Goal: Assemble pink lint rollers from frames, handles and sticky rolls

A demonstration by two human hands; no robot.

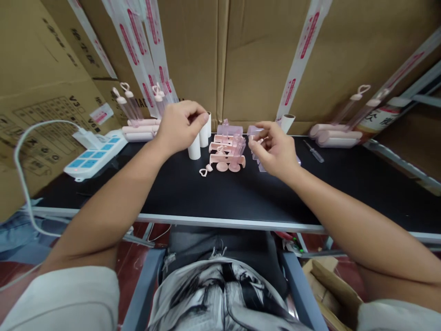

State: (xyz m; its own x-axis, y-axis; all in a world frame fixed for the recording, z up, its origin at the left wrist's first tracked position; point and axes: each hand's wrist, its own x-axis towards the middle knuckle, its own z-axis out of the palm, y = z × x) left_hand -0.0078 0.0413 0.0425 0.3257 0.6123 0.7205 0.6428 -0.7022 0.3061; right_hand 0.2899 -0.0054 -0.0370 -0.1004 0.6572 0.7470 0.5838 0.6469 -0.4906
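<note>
My left hand is over the left part of the black table, thumb and fingers closed together beside several upright white tubes. Whatever it may grip is hidden. To the right, my right hand is half curled with thumb and forefinger apart, over pale purple clear parts; I see nothing held in it. Between the hands lie pink bracket-shaped parts, with round pink discs in front. A small pink heart-shaped loop piece lies left of them. Another white tube stands behind my right hand.
A white power strip with a plugged cable is at the far left. Pink-capped clear tubes on pink bases stand behind it, with similar ones at the right. A small screwdriver and a bottle are also there. Cardboard walls the back.
</note>
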